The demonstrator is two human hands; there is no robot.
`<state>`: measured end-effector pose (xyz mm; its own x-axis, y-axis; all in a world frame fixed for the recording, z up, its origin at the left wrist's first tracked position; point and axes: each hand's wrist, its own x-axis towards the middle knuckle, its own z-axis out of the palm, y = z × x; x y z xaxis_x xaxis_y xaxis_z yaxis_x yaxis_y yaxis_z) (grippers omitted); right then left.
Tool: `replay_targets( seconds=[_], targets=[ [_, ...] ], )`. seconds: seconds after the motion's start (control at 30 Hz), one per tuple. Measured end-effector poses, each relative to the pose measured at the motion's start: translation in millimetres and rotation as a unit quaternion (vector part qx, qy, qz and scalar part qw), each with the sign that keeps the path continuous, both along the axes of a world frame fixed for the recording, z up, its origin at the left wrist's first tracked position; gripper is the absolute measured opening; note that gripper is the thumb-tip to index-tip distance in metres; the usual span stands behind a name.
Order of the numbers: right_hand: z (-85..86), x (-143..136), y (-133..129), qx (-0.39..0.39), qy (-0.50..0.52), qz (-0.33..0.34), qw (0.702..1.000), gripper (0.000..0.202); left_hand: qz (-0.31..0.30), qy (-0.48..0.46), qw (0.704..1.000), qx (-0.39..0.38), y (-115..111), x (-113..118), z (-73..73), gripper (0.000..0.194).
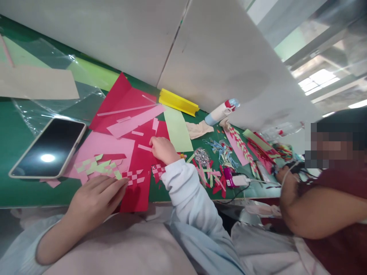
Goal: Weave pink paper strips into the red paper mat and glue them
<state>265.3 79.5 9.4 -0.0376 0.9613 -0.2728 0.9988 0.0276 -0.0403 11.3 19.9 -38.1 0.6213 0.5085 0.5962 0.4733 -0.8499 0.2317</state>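
My left hand (99, 198) is closed, its fingers pressed together over the near edge of the red sheet. Its fingertips hold a small red and pink woven paper piece (134, 177); the thumb is hidden. Farther forward, my right hand (163, 149) has its fingers pinched at the end of a narrow pink paper strip (144, 147) lying on the red paper (140, 198). By my right sleeve is a woven paper fish (157, 172) with an eye. Beyond my left fingers lie green and pink woven pieces (100, 166).
A phone (47, 149) and clear plastic bag lie left. Behind are a yellow folded tray (179, 102), pale green paper (178, 130) and a bottle (220, 112). Rightward are tassels (226, 151), metal rings (201, 156) and cables. A co-worker's arm (312, 202) reaches in at right.
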Motion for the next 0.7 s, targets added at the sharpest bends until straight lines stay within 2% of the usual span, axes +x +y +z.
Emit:
replay_targets(
  seconds=[0.2,0.3,0.43,0.5,0.57,0.63,0.7],
  targets=[
    [-3.0,-1.1,0.9,-0.006,0.016,0.009,1.000,0.024,0.005,-0.001,1.000,-0.029,-4.4,-3.9,1.3,0.015],
    [-2.8,-1.5,1.4,-0.005,0.022,0.012,1.000,0.018,-0.003,0.005,1.000,-0.026,-6.4,-4.3,2.4,0.014],
    [9.0,-1.5,-2.3,-0.001,0.035,0.014,0.999,0.015,0.002,-0.014,0.999,-0.037,-6.2,-4.4,8.4,0.013],
    [19.9,-3.2,-7.8,0.000,0.066,0.018,0.998,0.016,0.028,-0.034,0.996,-0.071,-3.9,-4.9,13.0,0.013],
    [31.2,-7.2,-15.5,-0.006,0.144,0.026,0.989,0.014,0.071,-0.051,0.989,-0.122,-0.3,-5.1,18.3,0.015],
    [40.5,-13.4,-24.7,-0.022,0.222,0.034,0.974,0.012,0.110,-0.062,0.974,-0.185,4.1,-4.4,23.5,0.024],
    [46.0,-20.9,-34.2,-0.040,0.281,0.040,0.958,0.011,0.124,-0.065,0.959,-0.245,8.5,-3.0,27.5,0.037]
  ],
)
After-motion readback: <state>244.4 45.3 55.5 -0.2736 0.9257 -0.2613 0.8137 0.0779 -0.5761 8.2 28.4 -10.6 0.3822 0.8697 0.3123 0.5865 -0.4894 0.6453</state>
